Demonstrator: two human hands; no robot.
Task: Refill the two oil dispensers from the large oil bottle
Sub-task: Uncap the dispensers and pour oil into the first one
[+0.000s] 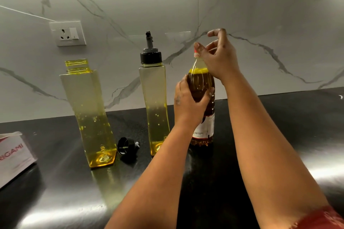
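The large oil bottle [202,109] stands upright on the dark counter, full of dark oil, with a red cap [196,54]. My left hand [188,98] grips its shoulder. My right hand [217,57] pinches the red cap from the right. Left of it stand two tall yellow-tinted dispensers, each with a little oil at the bottom. The left dispenser [89,111] has an open neck; its black pourer cap [127,146] lies on the counter beside it. The middle dispenser [155,106] carries its black spout cap.
A white cardboard box [14,156] with red lettering lies at the counter's left edge. A marble backsplash rises behind the bottles, with a wall socket [68,33] at the upper left. The glossy black counter [288,135] extends to the right and toward me.
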